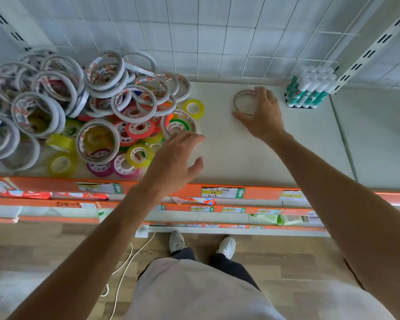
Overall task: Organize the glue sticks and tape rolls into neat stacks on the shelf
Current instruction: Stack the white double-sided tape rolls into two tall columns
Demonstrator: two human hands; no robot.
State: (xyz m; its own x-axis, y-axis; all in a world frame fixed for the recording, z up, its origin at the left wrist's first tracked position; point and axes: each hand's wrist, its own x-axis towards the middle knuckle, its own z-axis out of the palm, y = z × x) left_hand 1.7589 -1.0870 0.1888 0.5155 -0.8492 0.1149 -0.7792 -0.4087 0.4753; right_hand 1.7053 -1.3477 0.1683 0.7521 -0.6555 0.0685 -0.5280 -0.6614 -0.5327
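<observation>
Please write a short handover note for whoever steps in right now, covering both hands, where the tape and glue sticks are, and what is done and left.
Right hand: fingers curled round the rim of a single tape roll lying flat on the bare part of the shelf.
Left hand: open, holding nothing, reaching toward the tape pile.
Glue sticks: upright in a tight bundle at the back right.
Done: glue sticks look grouped; one roll starts a stack spot.
Left: nearly all tape, white-wrapped and coloured rolls, lies jumbled on the left and needs stacking.
</observation>
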